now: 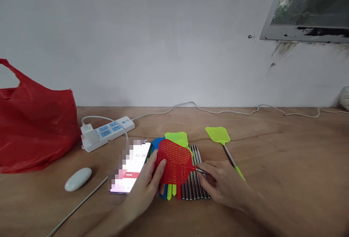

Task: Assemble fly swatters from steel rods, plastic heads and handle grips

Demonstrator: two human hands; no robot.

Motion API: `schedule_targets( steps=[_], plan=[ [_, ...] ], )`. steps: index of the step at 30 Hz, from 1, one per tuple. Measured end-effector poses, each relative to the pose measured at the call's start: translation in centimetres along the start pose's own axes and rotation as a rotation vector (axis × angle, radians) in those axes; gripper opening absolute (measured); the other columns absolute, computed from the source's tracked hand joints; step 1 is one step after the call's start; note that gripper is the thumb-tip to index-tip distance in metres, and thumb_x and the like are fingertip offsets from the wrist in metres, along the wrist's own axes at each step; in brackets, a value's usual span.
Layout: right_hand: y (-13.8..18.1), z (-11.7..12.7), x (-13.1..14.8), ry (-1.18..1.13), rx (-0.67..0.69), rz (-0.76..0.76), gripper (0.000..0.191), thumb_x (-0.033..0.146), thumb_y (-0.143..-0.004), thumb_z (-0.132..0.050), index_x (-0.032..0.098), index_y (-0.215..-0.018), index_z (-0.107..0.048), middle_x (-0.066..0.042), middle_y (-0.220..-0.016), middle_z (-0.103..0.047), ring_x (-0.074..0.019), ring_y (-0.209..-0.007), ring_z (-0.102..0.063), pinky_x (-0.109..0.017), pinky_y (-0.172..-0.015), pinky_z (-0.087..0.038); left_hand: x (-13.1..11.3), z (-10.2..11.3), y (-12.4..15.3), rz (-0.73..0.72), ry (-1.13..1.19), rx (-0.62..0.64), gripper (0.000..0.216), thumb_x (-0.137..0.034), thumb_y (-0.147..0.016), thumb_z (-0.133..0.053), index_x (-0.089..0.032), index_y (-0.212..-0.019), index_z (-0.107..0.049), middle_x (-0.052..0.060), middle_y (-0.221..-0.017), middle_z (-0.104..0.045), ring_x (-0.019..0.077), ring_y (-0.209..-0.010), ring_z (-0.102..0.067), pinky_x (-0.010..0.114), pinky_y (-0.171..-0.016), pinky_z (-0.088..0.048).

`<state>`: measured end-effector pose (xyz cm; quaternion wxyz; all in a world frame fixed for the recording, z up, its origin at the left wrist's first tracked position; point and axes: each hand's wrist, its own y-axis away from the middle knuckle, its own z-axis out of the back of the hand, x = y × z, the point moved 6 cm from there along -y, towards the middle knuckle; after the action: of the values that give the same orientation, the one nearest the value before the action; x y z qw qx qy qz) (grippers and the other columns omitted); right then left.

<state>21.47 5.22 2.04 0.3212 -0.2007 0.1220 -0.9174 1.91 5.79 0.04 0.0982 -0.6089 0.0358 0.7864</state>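
My left hand [147,182] pinches the left edge of a red fly swatter head [174,160], thumb on top of the mesh. Between the fingers of my right hand [223,182] is a metal rod [201,171], its end meeting the neck of the red head. Beneath them lies a row of silver metal rods [195,189]. A yellow-green swatter head [176,138] and a blue one [157,143] are partly hidden behind the red head. Handle ends in blue, yellow-green and red poke out below it. A whole yellow-green fly swatter [218,134] rests right of the rods.
Left of the hands, a lit phone [133,168] lies near a white power strip [109,131] with a plugged-in charger. A white mouse-shaped object [78,179] and a red plastic bag [38,124] are farther left. A thin white cable [218,112] runs along the wall.
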Motion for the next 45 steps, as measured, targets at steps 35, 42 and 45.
schedule_targets(
  steps=[35, 42, 45],
  plan=[
    [-0.1, 0.4, 0.8, 0.096, -0.161, 0.139, 0.040, 0.038, -0.106, -0.037, 0.020, -0.079, -0.060, -0.001, -0.067, -0.064, -0.0159, -0.058, -0.059, -0.030, -0.054, -0.023, -4.4, -2.4, 1.4, -0.908, -1.015, -0.003, 0.027, -0.014, -0.102, -0.040, -0.015, -0.084, -0.059, 0.004, -0.076, -0.062, 0.0220, -0.072, -0.051, 0.039, -0.071, -0.044],
    [0.1, -0.2, 0.6, 0.116, -0.125, 0.126, 0.043, 0.039, -0.107, -0.033, 0.020, -0.079, -0.060, 0.000, -0.068, -0.066, -0.0161, -0.056, -0.060, -0.031, -0.053, -0.021, -4.1, -2.6, 1.3, -0.904, -1.002, 0.003, 0.030, -0.016, -0.104, -0.039, -0.015, -0.080, -0.058, 0.004, -0.074, -0.061, 0.0217, -0.072, -0.052, 0.038, -0.070, -0.047],
    [0.1, -0.1, 0.4, 0.132, -0.159, 0.140, 0.044, 0.038, -0.108, -0.032, 0.020, -0.080, -0.060, -0.001, -0.068, -0.066, -0.0163, -0.057, -0.061, -0.031, -0.053, -0.023, -4.5, -2.1, 1.3, -0.935, -1.019, -0.002, 0.019, -0.022, -0.103, -0.046, -0.014, -0.100, -0.062, 0.007, -0.091, -0.067, 0.0249, -0.091, -0.059, 0.046, -0.094, -0.046]
  ],
)
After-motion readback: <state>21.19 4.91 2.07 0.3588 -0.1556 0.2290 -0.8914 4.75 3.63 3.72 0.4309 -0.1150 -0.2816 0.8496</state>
